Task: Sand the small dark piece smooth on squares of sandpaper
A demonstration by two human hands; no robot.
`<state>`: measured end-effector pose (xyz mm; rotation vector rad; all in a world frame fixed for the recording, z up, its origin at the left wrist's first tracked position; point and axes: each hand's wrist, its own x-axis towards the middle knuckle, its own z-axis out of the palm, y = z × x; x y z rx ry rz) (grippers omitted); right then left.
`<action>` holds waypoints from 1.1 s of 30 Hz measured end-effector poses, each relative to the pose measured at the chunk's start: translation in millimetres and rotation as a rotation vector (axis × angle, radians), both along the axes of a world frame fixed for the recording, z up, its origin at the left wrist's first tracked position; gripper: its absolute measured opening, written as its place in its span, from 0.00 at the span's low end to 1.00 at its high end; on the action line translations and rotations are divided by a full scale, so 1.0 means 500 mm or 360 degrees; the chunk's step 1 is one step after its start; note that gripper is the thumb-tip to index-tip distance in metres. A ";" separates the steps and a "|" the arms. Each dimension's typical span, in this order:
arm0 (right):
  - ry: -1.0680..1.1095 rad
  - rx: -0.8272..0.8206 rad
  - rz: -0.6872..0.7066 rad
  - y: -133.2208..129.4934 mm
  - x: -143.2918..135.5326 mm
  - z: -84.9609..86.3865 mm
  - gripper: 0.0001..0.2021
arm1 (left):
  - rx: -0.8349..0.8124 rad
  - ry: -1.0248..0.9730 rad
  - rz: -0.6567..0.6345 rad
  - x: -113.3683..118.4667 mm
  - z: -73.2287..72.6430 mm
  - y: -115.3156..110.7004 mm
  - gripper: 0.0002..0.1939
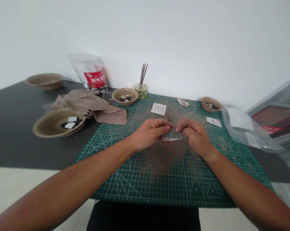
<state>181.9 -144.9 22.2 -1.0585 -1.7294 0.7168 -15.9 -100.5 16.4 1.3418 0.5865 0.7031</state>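
Note:
A small grey square sheet, with a pale worn strip along its near edge, is held just above the green cutting mat. My left hand pinches its left side between thumb and fingers. At the upper right corner, the closed fingertips of my right hand grip the same sheet. Whether something small lies under the fingers is hidden. Reddish-brown dust marks the mat around both hands. Beyond them lies a white square sheet.
Left: a brown cloth, a bowl with dark and white pieces, another bowl and a clear plastic tub. Behind: a bowl and a reed diffuser. Right: a small bowl, a paper piece, a plastic bag.

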 end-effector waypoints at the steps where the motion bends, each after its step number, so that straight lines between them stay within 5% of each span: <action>1: -0.0001 0.0001 0.0001 0.000 0.000 0.000 0.12 | -0.0006 0.0001 -0.0009 -0.001 -0.002 0.001 0.13; 9: 0.0006 0.0049 0.0059 -0.001 0.002 -0.002 0.12 | -0.0075 -0.0066 -0.0067 -0.008 -0.005 0.007 0.15; 16: 0.0082 0.0048 0.0025 0.006 0.010 -0.006 0.11 | 0.0013 -0.0193 -0.0184 -0.010 -0.008 0.009 0.29; 28: 0.0442 -0.0125 -0.0056 0.019 0.016 -0.020 0.10 | 0.1295 0.0293 0.0063 -0.025 -0.005 -0.004 0.21; 33: 0.0449 -0.0123 -0.0012 0.017 0.015 -0.019 0.10 | 0.1579 0.0287 0.0131 -0.020 -0.011 0.001 0.16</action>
